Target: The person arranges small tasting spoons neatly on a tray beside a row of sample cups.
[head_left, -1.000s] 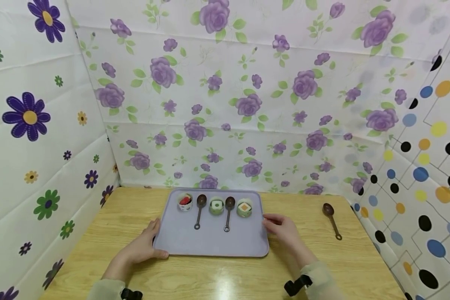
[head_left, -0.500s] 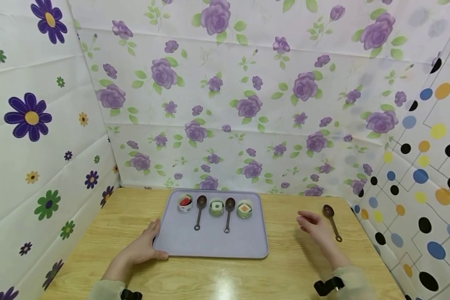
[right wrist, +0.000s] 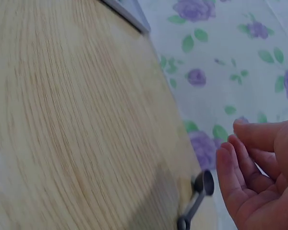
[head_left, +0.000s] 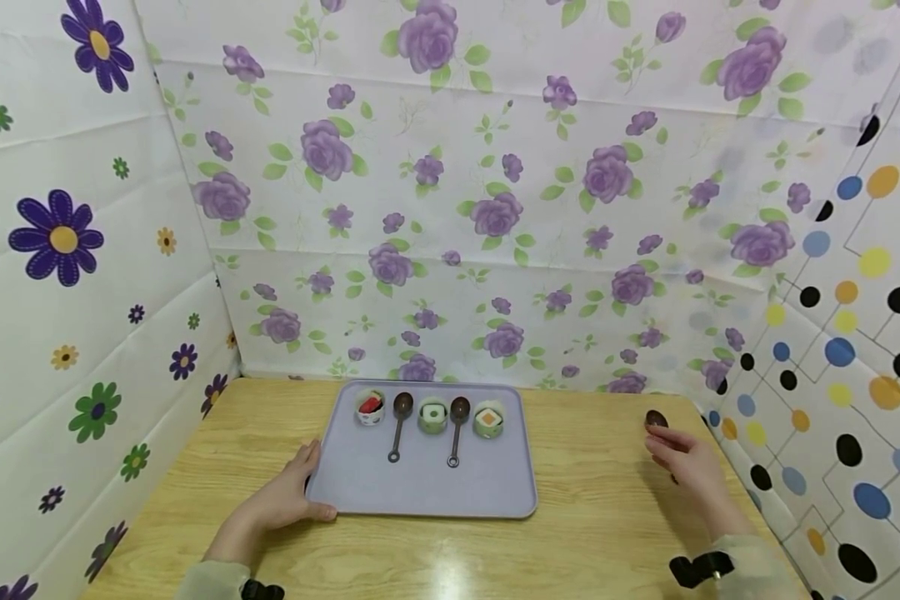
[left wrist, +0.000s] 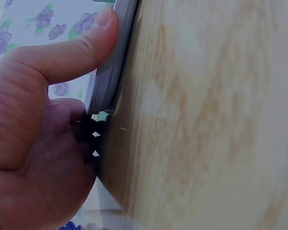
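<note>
My left hand (head_left: 288,487) holds the near left corner of a pale lilac tray (head_left: 420,492), thumb at the front rim (left wrist: 120,52) and fingers along the left side. My right hand (head_left: 690,467) hovers at the right over a dark brown spoon (head_left: 656,419), hiding most of its handle. In the right wrist view the fingers (right wrist: 224,165) are loosely bent and hold nothing, with the spoon (right wrist: 197,203) apart from them. On the tray stand a white patterned cup with a red top (head_left: 370,408), a green-and-white one (head_left: 432,414) and one with an orange centre (head_left: 488,418).
Two more brown spoons lie between the cups, a left one (head_left: 402,408) and a right one (head_left: 460,408). Everything stands on a wooden table (head_left: 585,500). Flowered cloth (head_left: 450,208) rises behind it, with a dotted cloth (head_left: 847,375) at the right.
My right hand has let go of the tray's right edge and moved right until it is over the lone spoon. The left hand and the tray have stayed in place.
</note>
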`<control>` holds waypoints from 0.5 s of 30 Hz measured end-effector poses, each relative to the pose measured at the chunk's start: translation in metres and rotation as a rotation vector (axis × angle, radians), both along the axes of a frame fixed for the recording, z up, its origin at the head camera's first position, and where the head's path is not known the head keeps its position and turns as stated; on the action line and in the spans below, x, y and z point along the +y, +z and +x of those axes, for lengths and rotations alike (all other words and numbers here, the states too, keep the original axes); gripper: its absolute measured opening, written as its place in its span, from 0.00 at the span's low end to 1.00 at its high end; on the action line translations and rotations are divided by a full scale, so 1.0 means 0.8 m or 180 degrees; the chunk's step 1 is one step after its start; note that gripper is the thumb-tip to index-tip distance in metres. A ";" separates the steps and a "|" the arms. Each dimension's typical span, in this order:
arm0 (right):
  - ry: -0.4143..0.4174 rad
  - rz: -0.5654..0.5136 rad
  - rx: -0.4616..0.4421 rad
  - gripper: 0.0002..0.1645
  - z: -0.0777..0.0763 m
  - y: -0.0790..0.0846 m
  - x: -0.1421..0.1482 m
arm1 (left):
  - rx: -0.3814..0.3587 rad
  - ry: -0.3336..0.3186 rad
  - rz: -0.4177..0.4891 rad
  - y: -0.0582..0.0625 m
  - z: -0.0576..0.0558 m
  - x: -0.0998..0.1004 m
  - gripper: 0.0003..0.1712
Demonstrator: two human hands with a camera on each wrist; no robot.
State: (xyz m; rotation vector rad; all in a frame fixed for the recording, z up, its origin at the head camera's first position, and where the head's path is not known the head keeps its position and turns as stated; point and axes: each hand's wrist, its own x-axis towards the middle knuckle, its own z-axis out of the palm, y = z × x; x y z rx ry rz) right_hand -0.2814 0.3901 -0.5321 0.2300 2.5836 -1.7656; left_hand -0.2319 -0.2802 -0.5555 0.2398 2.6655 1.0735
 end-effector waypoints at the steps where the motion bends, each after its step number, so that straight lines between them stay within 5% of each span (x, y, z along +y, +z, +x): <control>1: -0.0034 -0.0017 0.0005 0.36 -0.001 -0.002 0.007 | 0.0006 0.0000 -0.0006 0.000 0.000 0.000 0.78; 8: -0.0271 -0.0099 -0.0042 0.33 -0.007 -0.010 0.051 | -0.0010 0.0022 0.0012 -0.003 0.000 -0.001 0.78; 15: -0.0141 0.0188 -0.0237 0.33 -0.015 -0.022 0.074 | -0.0014 0.0024 0.0018 -0.001 0.001 0.000 0.78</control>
